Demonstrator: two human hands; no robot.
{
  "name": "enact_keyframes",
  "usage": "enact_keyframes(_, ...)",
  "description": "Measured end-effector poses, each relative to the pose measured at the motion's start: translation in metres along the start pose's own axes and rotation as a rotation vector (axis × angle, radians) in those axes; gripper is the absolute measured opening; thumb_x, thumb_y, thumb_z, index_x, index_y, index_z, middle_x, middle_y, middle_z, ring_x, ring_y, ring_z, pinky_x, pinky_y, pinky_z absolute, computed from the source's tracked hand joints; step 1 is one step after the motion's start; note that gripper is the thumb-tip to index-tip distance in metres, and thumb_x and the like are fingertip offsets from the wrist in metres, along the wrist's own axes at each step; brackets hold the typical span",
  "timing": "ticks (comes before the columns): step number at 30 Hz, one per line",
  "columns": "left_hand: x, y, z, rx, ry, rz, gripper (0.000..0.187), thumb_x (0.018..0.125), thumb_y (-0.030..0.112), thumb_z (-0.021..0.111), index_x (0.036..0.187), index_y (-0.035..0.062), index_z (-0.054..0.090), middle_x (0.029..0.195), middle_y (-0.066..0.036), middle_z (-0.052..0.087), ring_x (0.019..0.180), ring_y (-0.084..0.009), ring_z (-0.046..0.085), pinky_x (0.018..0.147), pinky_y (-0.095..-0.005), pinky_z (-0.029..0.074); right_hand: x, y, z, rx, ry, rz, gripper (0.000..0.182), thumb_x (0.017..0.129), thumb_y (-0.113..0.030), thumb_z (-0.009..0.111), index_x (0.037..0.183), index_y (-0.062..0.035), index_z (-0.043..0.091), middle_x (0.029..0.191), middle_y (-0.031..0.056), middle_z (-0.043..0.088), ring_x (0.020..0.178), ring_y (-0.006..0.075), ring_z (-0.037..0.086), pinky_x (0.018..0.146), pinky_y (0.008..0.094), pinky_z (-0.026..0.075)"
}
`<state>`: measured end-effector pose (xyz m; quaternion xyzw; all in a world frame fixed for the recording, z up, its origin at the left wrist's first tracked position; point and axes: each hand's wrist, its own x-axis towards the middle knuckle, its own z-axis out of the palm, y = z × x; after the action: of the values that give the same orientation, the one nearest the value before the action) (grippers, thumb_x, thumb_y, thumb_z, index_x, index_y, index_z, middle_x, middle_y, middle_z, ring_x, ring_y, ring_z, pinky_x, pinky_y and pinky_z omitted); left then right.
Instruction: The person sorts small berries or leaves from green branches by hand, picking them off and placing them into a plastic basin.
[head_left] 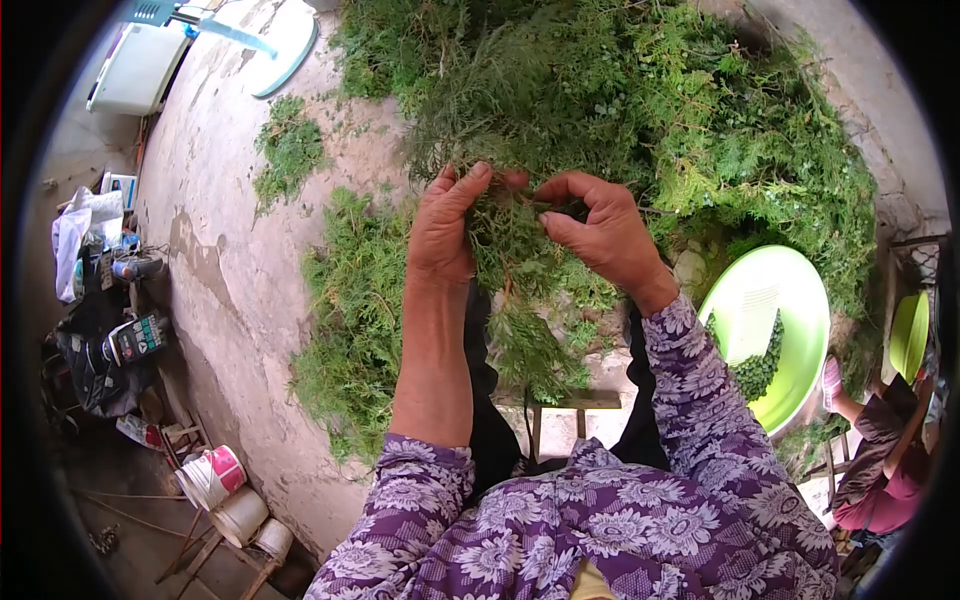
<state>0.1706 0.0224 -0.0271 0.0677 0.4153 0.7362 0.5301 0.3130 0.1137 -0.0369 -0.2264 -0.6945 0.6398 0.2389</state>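
Just below the big heap of green cuttings (640,110), both hands meet over one leafy sprig (515,270) that hangs down between them toward the person's lap. Left hand (445,225) has its fingers curled shut around the sprig's upper stem, thumb side pressed into the foliage; right hand (600,225) pinches the same sprig from the other side, fingertips bent in and closed on a bit of the greenery near the top. To work the sprig well, I would judge that the left hand should hold the stem firm and steady while the right pulls off small pieces in short tugs, keeping the two grips close together so the thin stem does not whip or snap in the wrong place. Loose greenery (350,330) lies spread on the concrete floor (220,260) to the left, touching the left forearm's side, so a sweep that way would scatter it. A green basin (775,300) sits just beside the right elbow with a small mound of picked green bits (758,368) in it; the way to it looks open. Another person (885,450) sits near the lower right edge, beyond the basin, and buckets (225,490) stand well apart at lower left
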Motion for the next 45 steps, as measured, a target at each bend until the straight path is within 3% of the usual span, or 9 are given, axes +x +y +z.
enact_keyframes(7,0.004,-0.009,-0.002,0.103,-0.006,0.021,0.012,0.083,0.01,0.055,0.091,0.0029,0.049,0.076,-0.012,0.061,0.059,-0.015,0.057,0.053,-0.026,0.049,0.002,0.009,-0.002,-0.446,0.093,-0.039,0.018,0.066,-0.011,0.06,0.076,0.0036,0.057,0.064,0.0111,0.057,0.057,0.0155,0.055,0.054,0.0282,0.045)
enact_keyframes(11,0.0,-0.001,-0.002,0.019,0.075,0.129,0.01,0.084,0.01,0.054,0.09,0.0039,0.05,0.07,-0.007,0.057,0.059,-0.0133,0.055,0.051,-0.0241,0.047,0.005,0.027,-0.028,-0.767,0.095,-0.014,0.013,0.07,-0.01,0.056,0.073,0.0025,0.057,0.061,0.007,0.056,0.057,0.0145,0.056,0.052,0.0273,0.044)
enact_keyframes(12,-0.002,0.003,-0.007,0.048,0.138,0.18,0.01,0.084,0.011,0.054,0.09,0.004,0.05,0.069,-0.006,0.056,0.06,-0.0132,0.055,0.052,-0.0239,0.046,0.008,0.015,-0.036,-0.282,0.05,0.188,0.011,0.073,-0.01,0.054,0.076,0.0005,0.056,0.063,0.0055,0.057,0.057,0.0137,0.056,0.051,0.0253,0.044)
enact_keyframes(13,-0.001,0.007,-0.015,0.085,0.001,0.19,0.01,0.084,0.011,0.053,0.089,0.0038,0.05,0.071,-0.007,0.055,0.06,-0.0139,0.055,0.053,-0.0242,0.046,0.01,0.008,-0.04,0.207,0.002,0.383,0.01,0.075,-0.01,0.051,0.078,-0.0015,0.056,0.066,0.0041,0.057,0.058,0.0129,0.057,0.05,0.0232,0.044)
enact_keyframes(19,0.002,0.001,-0.022,-0.102,0.078,0.125,0.009,0.086,0.013,0.05,0.086,0.0044,0.05,0.071,-0.009,0.054,0.06,-0.0141,0.053,0.052,-0.0253,0.046,0.008,0.001,-0.023,0.898,-0.119,0.41,0.014,0.084,-0.018,0.052,0.09,-0.005,0.053,0.08,0.0041,0.057,0.061,0.0095,0.055,0.049,0.0186,0.043)
enact_keyframes(23,-0.002,0.006,-0.014,0.065,-0.006,0.105,0.022,0.091,0.021,0.038,0.076,0.0055,0.043,0.061,-0.002,0.043,0.054,-0.0121,0.046,0.048,-0.0244,0.042,0.011,0.02,-0.02,0.853,-0.178,0.456,0.02,0.085,-0.024,0.054,0.092,-0.0052,0.054,0.08,0.0037,0.057,0.061,0.0081,0.055,0.047,0.0179,0.041)
enact_keyframes(25,-0.001,0.005,-0.021,-0.104,-0.051,0.091,0.008,0.086,0.013,0.05,0.086,0.0055,0.048,0.069,-0.007,0.053,0.059,-0.0158,0.054,0.049,-0.0279,0.046,0.012,0.014,-0.015,0.656,-0.161,0.482,0.022,0.085,-0.026,0.054,0.096,-0.0062,0.054,0.079,0.0036,0.058,0.059,0.0071,0.054,0.046,0.0172,0.04)
enact_keyframes(38,-0.003,0.004,-0.016,-0.038,0.008,0.107,0.008,0.084,0.011,0.052,0.089,0.0051,0.049,0.068,-0.007,0.055,0.058,-0.0158,0.054,0.049,-0.0274,0.045,0.011,0.01,0.002,0.762,-0.243,0.551,0.016,0.079,-0.014,0.06,0.091,-0.0039,0.054,0.069,0.0014,0.056,0.049,0.0055,0.049,0.039,0.0162,0.034)
enact_keyframes(45,-0.004,-0.007,0.003,0.107,0.019,0.179,0.011,0.085,0.013,0.052,0.09,0.0046,0.049,0.068,-0.006,0.055,0.058,-0.0156,0.054,0.051,-0.0273,0.045,0.014,0.024,0.007,0.569,0.139,0.362,0.012,0.076,-0.007,0.057,0.086,-0.0005,0.053,0.062,0.0018,0.053,0.047,0.0071,0.048,0.039,0.0196,0.034)
